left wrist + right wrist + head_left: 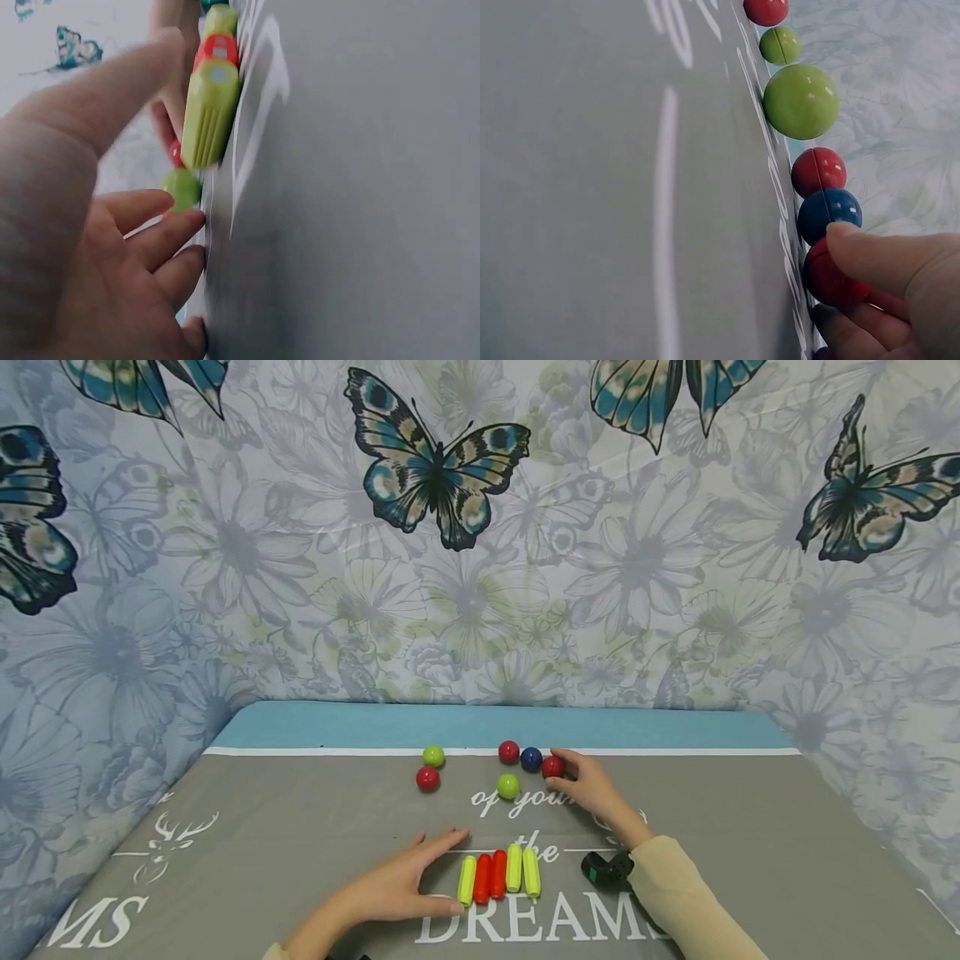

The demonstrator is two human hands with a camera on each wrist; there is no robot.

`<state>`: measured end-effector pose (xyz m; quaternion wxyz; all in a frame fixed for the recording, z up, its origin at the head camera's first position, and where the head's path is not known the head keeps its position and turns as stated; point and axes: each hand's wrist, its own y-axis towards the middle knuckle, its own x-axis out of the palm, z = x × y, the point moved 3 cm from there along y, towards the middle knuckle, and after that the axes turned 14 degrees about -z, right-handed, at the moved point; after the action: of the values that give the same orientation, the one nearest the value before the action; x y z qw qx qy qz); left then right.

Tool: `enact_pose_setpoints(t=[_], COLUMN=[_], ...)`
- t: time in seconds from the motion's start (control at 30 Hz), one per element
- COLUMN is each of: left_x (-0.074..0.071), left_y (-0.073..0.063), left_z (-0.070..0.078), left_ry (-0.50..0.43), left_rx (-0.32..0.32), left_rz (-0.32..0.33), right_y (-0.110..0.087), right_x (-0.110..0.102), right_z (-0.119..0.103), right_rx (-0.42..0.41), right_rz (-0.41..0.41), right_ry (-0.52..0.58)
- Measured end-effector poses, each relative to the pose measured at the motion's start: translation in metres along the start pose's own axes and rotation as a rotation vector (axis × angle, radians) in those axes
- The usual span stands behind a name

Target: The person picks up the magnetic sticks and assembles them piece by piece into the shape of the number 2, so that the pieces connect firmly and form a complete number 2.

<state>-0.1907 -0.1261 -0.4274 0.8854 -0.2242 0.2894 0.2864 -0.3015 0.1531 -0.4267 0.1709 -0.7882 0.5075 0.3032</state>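
My right hand [592, 787] pinches a red ball [831, 276] between thumb and fingers, low on the cloth. Touching or almost touching that ball is a blue ball [531, 760], with a second red ball [508, 752] on its other side. A green ball [508, 787] lies just in front of them. My left hand [401, 881] rests with fingers spread beside a row of short toy rods. Three rods are yellow-green [467, 881] and two are red [482, 878]. In the left wrist view, a ribbed yellow-green rod [210, 112] stands out near the thumb; nothing is gripped there.
Farther left, a green ball [433, 756] and a red ball [428, 778] lie close together. A grey cloth [300, 827] with white lettering covers the table, with a blue band [360, 725] along its back edge. Behind hangs a butterfly-printed curtain [465, 635].
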Motion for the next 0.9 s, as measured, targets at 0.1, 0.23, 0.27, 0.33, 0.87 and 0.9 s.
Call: enact_pose_setpoints(t=[0.1, 0.23, 0.27, 0.33, 0.87, 0.9], left_x=[0.004, 0.008, 0.008, 0.009, 0.009, 0.009], left_y=[0.005, 0.01, 0.01, 0.011, 0.013, 0.013], left_z=[0.0, 0.0, 0.001, 0.001, 0.0, 0.0], left_ry=[0.025, 0.05, 0.05, 0.048, 0.036, 0.031], left_rx=[0.023, 0.037, 0.04, 0.045, 0.061, 0.065], left_rz=[-0.013, -0.013, -0.011, -0.004, 0.015, 0.018], right_y=[0.001, 0.002, 0.003, 0.004, 0.001, 0.001], right_x=[0.001, 0.003, 0.003, 0.004, 0.005, 0.004], right_z=[0.002, 0.004, 0.005, 0.005, 0.013, 0.013], right_rx=[0.009, 0.015, 0.012, 0.007, -0.032, -0.032], right_rz=[0.007, 0.018, 0.022, 0.033, 0.081, 0.083], right_ry=[0.01, 0.034, 0.039, 0.037, 0.09, 0.095])
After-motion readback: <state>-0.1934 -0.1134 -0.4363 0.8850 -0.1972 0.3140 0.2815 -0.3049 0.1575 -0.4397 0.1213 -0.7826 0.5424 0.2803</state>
